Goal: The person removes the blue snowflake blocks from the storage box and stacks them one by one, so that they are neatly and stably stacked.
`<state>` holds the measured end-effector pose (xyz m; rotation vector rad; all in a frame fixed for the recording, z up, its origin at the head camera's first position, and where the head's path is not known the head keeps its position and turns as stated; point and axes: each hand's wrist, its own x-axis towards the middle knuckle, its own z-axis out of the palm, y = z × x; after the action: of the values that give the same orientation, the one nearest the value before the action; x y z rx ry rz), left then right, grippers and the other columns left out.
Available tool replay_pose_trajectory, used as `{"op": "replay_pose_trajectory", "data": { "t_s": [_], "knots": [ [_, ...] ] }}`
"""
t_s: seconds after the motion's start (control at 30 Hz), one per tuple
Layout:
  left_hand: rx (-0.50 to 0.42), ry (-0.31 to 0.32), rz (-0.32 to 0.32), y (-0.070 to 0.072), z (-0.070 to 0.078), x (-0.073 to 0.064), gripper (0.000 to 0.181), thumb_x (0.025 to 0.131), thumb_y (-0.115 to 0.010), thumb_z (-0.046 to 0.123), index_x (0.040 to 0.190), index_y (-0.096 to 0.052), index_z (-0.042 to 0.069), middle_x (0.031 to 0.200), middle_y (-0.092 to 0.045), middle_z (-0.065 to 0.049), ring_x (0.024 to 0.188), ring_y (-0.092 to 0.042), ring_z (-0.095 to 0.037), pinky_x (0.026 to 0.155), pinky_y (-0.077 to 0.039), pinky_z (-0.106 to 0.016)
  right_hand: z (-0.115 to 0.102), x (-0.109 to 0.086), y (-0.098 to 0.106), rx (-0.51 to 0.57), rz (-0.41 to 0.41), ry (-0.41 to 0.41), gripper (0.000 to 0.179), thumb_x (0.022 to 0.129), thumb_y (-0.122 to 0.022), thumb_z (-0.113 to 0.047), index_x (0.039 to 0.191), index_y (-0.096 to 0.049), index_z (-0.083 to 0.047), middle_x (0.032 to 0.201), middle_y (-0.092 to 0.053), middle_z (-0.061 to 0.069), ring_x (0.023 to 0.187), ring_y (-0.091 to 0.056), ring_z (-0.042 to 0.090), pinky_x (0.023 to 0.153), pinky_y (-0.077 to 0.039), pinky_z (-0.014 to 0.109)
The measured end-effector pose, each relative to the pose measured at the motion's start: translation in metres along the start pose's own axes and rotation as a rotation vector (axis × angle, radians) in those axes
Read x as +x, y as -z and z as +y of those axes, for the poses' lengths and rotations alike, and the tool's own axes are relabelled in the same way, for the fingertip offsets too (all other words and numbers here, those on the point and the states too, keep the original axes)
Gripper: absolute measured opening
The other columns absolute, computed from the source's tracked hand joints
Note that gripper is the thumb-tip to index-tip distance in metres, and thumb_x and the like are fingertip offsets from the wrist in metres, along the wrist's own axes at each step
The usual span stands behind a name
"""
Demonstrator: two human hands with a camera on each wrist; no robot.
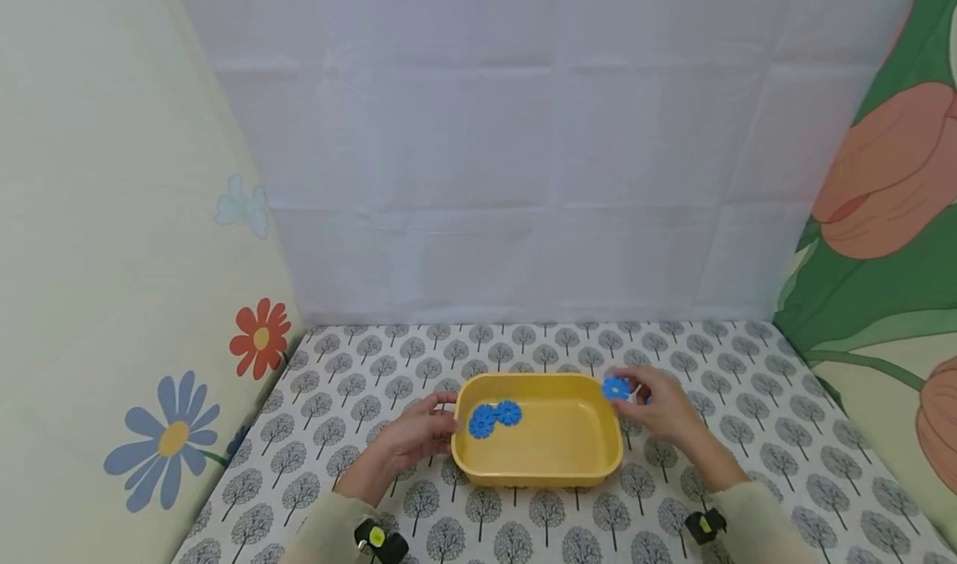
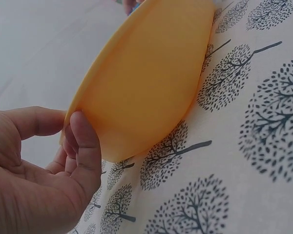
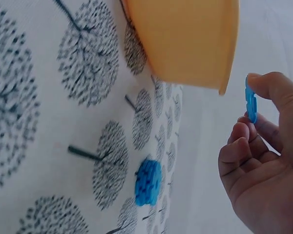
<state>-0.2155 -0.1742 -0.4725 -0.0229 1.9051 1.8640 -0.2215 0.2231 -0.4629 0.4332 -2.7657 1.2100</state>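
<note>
A yellow plastic basin (image 1: 538, 474) stands in front of me. My left hand (image 1: 417, 437) holds its left rim, thumb and fingers pinching the edge, as the left wrist view shows up close. Between the thumb and fingertips of my right hand (image 1: 661, 404) is a blue flower-shaped disc (image 1: 616, 389), raised at the basin's far right corner. The right wrist view shows this disc edge-on, apart from the basin wall. Several more blue flower-shaped discs (image 1: 483, 421) lie in the left part of the basin.
A short stack of blue discs (image 3: 148, 182) sits on the tablecloth to the right of the basin, mostly hidden behind my right hand in the head view. The tree-patterned tablecloth (image 1: 549, 510) reaches a white sheet (image 1: 478, 174) at the back. Flower-printed walls flank both sides.
</note>
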Motion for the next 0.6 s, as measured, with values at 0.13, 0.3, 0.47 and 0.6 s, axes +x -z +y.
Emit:
{"op": "replay_pose_trajectory", "data": {
  "t_s": [0.13,0.3,0.47,0.6],
  "knots": [
    [0.005,0.0,0.007,0.0,0.0,-0.001,0.055,0.094,-0.061,0.002,0.143,-0.037,0.0,0.105,-0.061,-0.015,0.083,-0.062,-0.021,0.069,-0.056,-0.032,0.012,-0.004,0.005,-0.023,0.011,-0.018,0.04,0.088,-0.078,-0.016,0.124,-0.066,-0.003,0.092,-0.057,0.003,0.073,-0.051,0.012,0.06,-0.046,0.023],
    [0.003,0.004,0.012,-0.001,0.001,-0.001,0.055,0.094,-0.061,0.002,0.144,-0.037,0.001,0.107,-0.061,-0.017,0.083,-0.062,-0.021,0.069,-0.056,-0.032,0.026,-0.007,0.01,-0.05,0.024,-0.063,0.042,0.088,-0.078,-0.018,0.124,-0.065,-0.001,0.094,-0.059,0.004,0.077,-0.053,0.013,0.061,-0.047,0.023],
    [0.0,0.006,0.011,-0.001,0.001,-0.002,0.056,0.094,-0.061,0.002,0.144,-0.037,0.0,0.107,-0.061,-0.017,0.082,-0.062,-0.021,0.068,-0.056,-0.032,0.036,-0.01,0.014,-0.041,0.018,-0.157,0.046,0.09,-0.077,-0.022,0.129,-0.063,-0.002,0.098,-0.059,0.006,0.079,-0.053,0.017,0.059,-0.047,0.026],
    [0.001,0.007,0.013,0.0,0.0,-0.001,0.056,0.094,-0.061,0.003,0.144,-0.037,0.0,0.105,-0.062,-0.017,0.081,-0.061,-0.021,0.068,-0.056,-0.032,0.041,-0.014,0.016,-0.069,0.021,-0.2,0.05,0.09,-0.076,-0.024,0.132,-0.061,-0.001,0.101,-0.059,0.008,0.082,-0.053,0.018,0.063,-0.047,0.027]
  ]
}}
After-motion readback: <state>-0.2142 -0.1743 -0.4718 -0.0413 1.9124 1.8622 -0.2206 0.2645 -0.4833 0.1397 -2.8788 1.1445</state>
